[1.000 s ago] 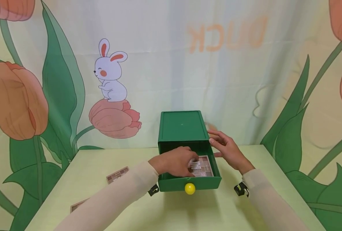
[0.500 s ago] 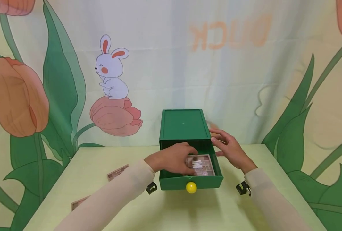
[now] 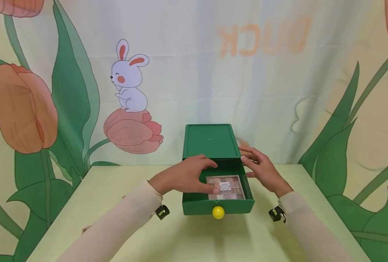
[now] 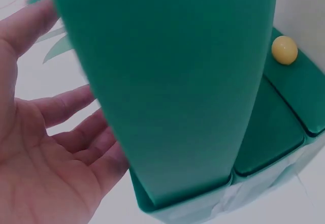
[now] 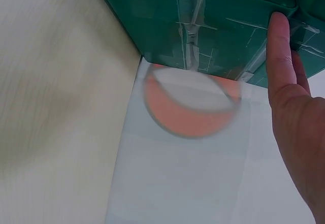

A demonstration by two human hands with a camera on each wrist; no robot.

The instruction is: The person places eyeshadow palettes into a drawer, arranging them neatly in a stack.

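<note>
A green cabinet [image 3: 210,142] has its drawer [image 3: 197,208] pulled out, with a yellow knob [image 3: 218,212] on the front. Flat inside lies a makeup palette [image 3: 235,186] of brownish-pink squares, marked "BACK". My left hand [image 3: 185,176] is over the drawer's left side, thumb and fingers spread apart. Its thumb overlaps the palette's left part; whether they touch, I cannot tell. The left wrist view has the palm [image 4: 45,173] beside the green drawer wall [image 4: 167,82]. My right hand [image 3: 264,171] rests its fingers [image 5: 279,46] against the cabinet's right side.
At the left of the pale table [image 3: 167,240], my left sleeve [image 3: 115,222] hides most of two flat items, one [image 3: 86,229] nearer the front. Clear tape [image 5: 192,31] runs over the cabinet's side. A printed curtain [image 3: 187,80] hangs behind.
My left hand has let go of the palette and drawn back left, its fingers spreading. More of the palette shows in the drawer. The right hand stays at the cabinet's side.
</note>
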